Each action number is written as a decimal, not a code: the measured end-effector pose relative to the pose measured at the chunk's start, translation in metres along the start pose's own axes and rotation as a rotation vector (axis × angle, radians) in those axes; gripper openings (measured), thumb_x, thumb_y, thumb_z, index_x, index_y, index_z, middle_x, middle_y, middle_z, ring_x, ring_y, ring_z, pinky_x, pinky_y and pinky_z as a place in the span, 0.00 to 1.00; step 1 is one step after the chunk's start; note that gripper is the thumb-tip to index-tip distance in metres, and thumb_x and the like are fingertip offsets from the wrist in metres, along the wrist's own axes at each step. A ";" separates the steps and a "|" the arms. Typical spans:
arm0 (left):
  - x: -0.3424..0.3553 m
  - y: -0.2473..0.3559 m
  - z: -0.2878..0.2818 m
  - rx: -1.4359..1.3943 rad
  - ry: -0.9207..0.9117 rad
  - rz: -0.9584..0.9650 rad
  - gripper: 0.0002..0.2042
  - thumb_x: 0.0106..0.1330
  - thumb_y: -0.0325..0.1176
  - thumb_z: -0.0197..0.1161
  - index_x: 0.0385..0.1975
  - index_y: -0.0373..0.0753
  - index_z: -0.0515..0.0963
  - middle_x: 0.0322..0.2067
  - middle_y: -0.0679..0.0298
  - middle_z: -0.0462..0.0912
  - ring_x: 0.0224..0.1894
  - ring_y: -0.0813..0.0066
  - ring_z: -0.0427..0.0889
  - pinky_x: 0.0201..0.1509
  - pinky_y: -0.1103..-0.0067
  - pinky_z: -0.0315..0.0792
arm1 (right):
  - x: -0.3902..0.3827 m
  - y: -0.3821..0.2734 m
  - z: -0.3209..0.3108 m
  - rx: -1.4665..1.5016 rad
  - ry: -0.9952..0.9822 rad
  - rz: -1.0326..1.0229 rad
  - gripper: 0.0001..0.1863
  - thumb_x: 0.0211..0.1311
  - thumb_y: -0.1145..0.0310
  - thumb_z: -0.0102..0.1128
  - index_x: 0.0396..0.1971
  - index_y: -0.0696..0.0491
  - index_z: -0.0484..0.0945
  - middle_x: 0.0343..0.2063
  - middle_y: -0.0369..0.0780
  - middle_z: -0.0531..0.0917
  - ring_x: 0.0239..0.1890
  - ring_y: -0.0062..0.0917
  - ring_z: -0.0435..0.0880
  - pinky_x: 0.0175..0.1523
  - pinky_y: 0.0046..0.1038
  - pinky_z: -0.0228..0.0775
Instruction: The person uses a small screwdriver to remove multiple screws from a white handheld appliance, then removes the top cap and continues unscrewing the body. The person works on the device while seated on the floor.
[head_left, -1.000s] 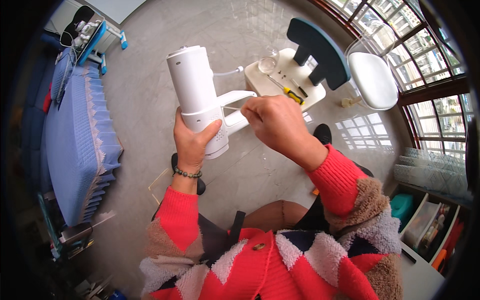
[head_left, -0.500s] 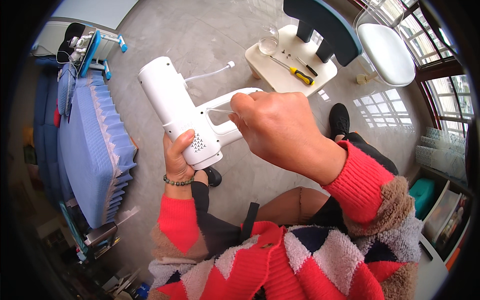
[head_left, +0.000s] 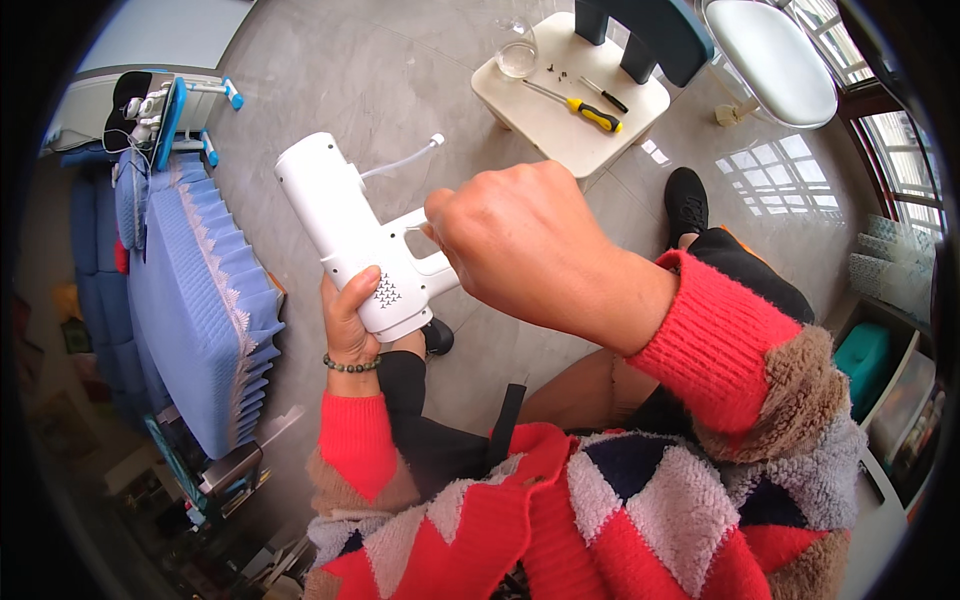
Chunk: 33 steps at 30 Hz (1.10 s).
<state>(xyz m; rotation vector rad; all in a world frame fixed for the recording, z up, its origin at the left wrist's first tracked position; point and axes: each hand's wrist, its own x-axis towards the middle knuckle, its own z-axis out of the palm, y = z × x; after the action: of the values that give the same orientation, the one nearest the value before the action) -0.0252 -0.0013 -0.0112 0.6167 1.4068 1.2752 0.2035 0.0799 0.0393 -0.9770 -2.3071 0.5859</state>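
"Location of the white handheld device (head_left: 335, 215)?"

"Ten o'clock, tilted, its upper end towards eleven. My left hand (head_left: 350, 325) is wrapped around the lower end, thumb beside the vent (head_left: 387, 291)."

"And the other?"

"My right hand (head_left: 520, 230) is curled into a fist over the handle (head_left: 437, 281); whatever it grips is hidden, so I cannot tell."

"Surroundings?"

"A cream chair (head_left: 550, 135) at one o'clock, bearing a yellow-and-black screwdriver (head_left: 592, 113); a blue quilted cover (head_left: 195, 310) at nine."

Glossy grey floor (head_left: 250, 140) with window reflections (head_left: 780, 180), blue quilted sofa (head_left: 190, 290) left, white chair (head_left: 775, 60) right
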 end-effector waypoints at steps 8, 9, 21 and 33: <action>-0.009 -0.005 -0.004 0.021 -0.106 -0.094 0.31 0.51 0.32 0.66 0.56 0.27 0.67 0.45 0.54 0.78 0.45 0.66 0.81 0.52 0.74 0.76 | -0.005 0.002 -0.005 0.030 -0.095 -0.029 0.08 0.36 0.76 0.65 0.21 0.56 0.77 0.17 0.46 0.81 0.23 0.41 0.83 0.25 0.36 0.71; -0.008 -0.006 -0.005 0.017 -0.104 -0.109 0.31 0.50 0.33 0.66 0.56 0.27 0.67 0.45 0.54 0.79 0.45 0.66 0.82 0.52 0.74 0.77 | -0.005 0.003 -0.006 0.025 -0.121 -0.022 0.07 0.36 0.76 0.65 0.21 0.56 0.77 0.18 0.46 0.81 0.23 0.40 0.83 0.25 0.36 0.71; -0.008 -0.012 -0.014 0.034 -0.097 -0.317 0.25 0.53 0.27 0.65 0.52 0.27 0.70 0.43 0.54 0.80 0.42 0.67 0.83 0.48 0.75 0.78 | -0.015 0.004 -0.006 0.006 -0.305 0.004 0.01 0.38 0.75 0.63 0.17 0.55 0.81 0.18 0.45 0.82 0.23 0.39 0.83 0.26 0.36 0.73; -0.010 -0.011 -0.015 -0.019 -0.099 -0.350 0.26 0.53 0.27 0.65 0.53 0.26 0.69 0.43 0.54 0.80 0.42 0.67 0.83 0.49 0.74 0.79 | -0.018 0.005 0.004 0.009 -0.274 -0.020 0.01 0.38 0.74 0.63 0.16 0.54 0.81 0.18 0.45 0.81 0.22 0.38 0.84 0.26 0.35 0.73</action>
<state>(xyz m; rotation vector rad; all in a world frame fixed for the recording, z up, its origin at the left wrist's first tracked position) -0.0331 -0.0185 -0.0198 0.3932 1.3497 0.9663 0.2138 0.0688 0.0281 -0.9154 -2.5475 0.7622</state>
